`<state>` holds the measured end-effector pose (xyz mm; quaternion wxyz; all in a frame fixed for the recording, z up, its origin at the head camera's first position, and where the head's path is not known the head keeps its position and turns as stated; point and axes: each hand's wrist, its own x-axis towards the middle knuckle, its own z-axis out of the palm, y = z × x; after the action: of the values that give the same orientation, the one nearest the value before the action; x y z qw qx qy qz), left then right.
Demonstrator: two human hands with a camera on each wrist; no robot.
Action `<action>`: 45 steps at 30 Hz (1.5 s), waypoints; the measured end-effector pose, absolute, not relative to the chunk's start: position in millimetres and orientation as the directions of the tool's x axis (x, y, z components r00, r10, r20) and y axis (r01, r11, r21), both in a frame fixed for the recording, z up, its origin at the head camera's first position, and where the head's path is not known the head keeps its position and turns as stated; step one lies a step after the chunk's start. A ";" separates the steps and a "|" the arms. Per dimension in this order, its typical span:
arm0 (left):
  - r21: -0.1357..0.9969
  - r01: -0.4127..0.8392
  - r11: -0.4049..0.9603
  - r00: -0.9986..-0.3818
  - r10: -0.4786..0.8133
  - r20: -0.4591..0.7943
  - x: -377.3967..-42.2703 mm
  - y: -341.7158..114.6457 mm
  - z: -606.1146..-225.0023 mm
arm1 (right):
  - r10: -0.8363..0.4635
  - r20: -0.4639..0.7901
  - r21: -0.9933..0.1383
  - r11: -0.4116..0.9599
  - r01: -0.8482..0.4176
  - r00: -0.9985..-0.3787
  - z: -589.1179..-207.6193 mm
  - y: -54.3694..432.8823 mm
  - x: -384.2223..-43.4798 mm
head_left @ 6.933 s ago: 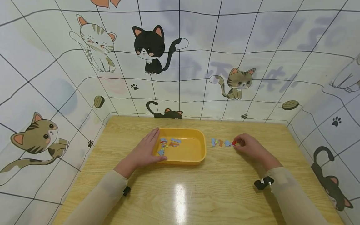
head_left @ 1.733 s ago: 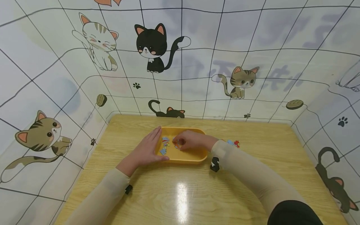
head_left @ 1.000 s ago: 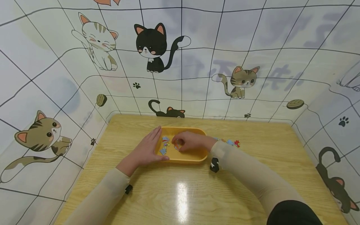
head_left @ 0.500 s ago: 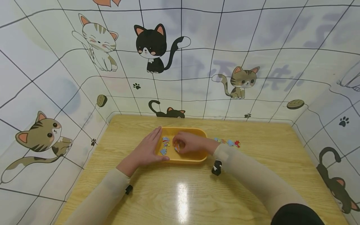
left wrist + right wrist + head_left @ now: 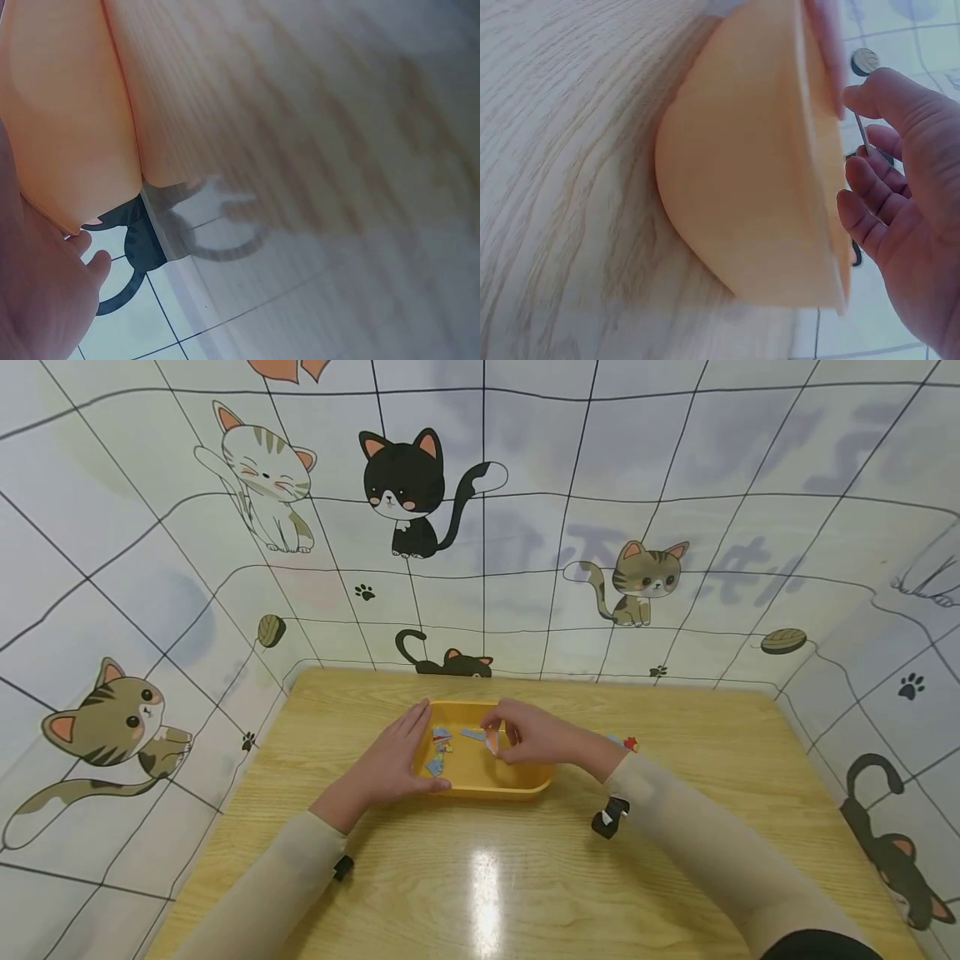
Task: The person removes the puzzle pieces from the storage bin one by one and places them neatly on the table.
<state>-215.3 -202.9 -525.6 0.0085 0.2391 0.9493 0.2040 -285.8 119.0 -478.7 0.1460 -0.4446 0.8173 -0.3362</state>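
My right hand (image 5: 531, 731) is over the yellow tray (image 5: 480, 792), pinching a thin puzzle piece (image 5: 492, 741) with orange and pale blue on it between thumb and fingertips. The right wrist view shows that puzzle piece (image 5: 862, 133) edge-on, above the tray's rim. My left hand (image 5: 393, 756) rests on the tray's left end, fingers straight along the rim and thumb at the front corner. Beside it inside the tray lie several small printed pieces (image 5: 436, 766) in blue, red and yellow. A narrow blue piece (image 5: 472, 735) lies just left of the held one.
Right of the tray, a row of pieces lies on the wooden table (image 5: 375, 877), mostly hidden by my right hand and wrist; a red piece (image 5: 631, 744) shows at its end. Cat-printed wall covering (image 5: 525, 602) stands behind the table and on both sides.
Earlier my right hand was at the row on the table, then reached into the tray. Now it has risen slightly and shifted right with the pinched puzzle piece. My left hand stays put.
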 end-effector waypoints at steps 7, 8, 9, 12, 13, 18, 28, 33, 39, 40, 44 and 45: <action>0.395 0.462 0.794 -0.879 0.469 0.085 -213.1 -203.1 -523.0 | -0.754 0.108 -0.704 0.402 -0.585 -0.648 -469.2 150.4 -277.0; 0.393 0.464 0.794 -0.878 0.470 0.087 -213.3 -203.2 -523.4 | -0.744 0.111 -0.705 0.408 -0.580 -0.658 -467.7 154.7 -275.4; 0.392 0.465 0.793 -0.878 0.471 0.088 -213.4 -203.4 -523.9 | -0.736 0.116 -0.705 0.412 -0.577 -0.667 -466.5 158.8 -274.1; 0.394 0.466 0.792 -0.877 0.473 0.086 -213.4 -203.4 -524.5 | -0.715 0.134 -0.702 0.420 -0.575 -0.686 -463.6 171.2 -271.0; 0.394 0.464 0.793 -0.878 0.472 0.084 -213.6 -203.4 -524.9 | -0.709 0.143 -0.701 0.420 -0.576 -0.691 -463.0 175.3 -270.3; 0.404 0.451 0.796 -0.883 0.463 0.073 -213.6 -203.6 -525.1 | -0.685 0.184 -0.706 0.407 -0.580 -0.705 -461.6 193.9 -267.7; 0.406 0.448 0.796 -0.885 0.459 0.076 -214.0 -204.1 -528.3 | -0.641 0.256 -0.665 0.426 -0.613 -0.724 -461.9 227.4 -261.0; 0.409 0.440 0.800 -0.888 0.455 0.065 -214.4 -203.9 -528.5 | -0.624 0.275 -0.662 0.429 -0.615 -0.731 -465.8 243.2 -260.8; 0.410 0.438 0.800 -0.888 0.457 0.057 -214.0 -203.2 -527.0 | -0.597 0.279 -0.676 0.433 -0.596 -0.752 -467.0 260.2 -259.6; 0.409 0.438 0.800 -0.887 0.458 0.056 -214.3 -203.3 -527.3 | -0.594 0.281 -0.677 0.434 -0.594 -0.754 -466.5 262.7 -259.1; 0.408 0.443 0.798 -0.885 0.461 0.059 -215.5 -204.0 -529.0 | -0.581 0.280 -0.670 0.452 -0.589 -0.765 -464.8 272.5 -257.1; 0.408 0.444 0.798 -0.885 0.462 0.061 -215.7 -204.1 -529.3 | -0.575 0.275 -0.667 0.463 -0.583 -0.771 -465.0 275.1 -256.5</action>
<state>-215.7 -204.1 -529.3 0.0207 0.2389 0.9478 0.2102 -256.5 275.1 -465.0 -0.0054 -0.3384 0.8554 -0.3922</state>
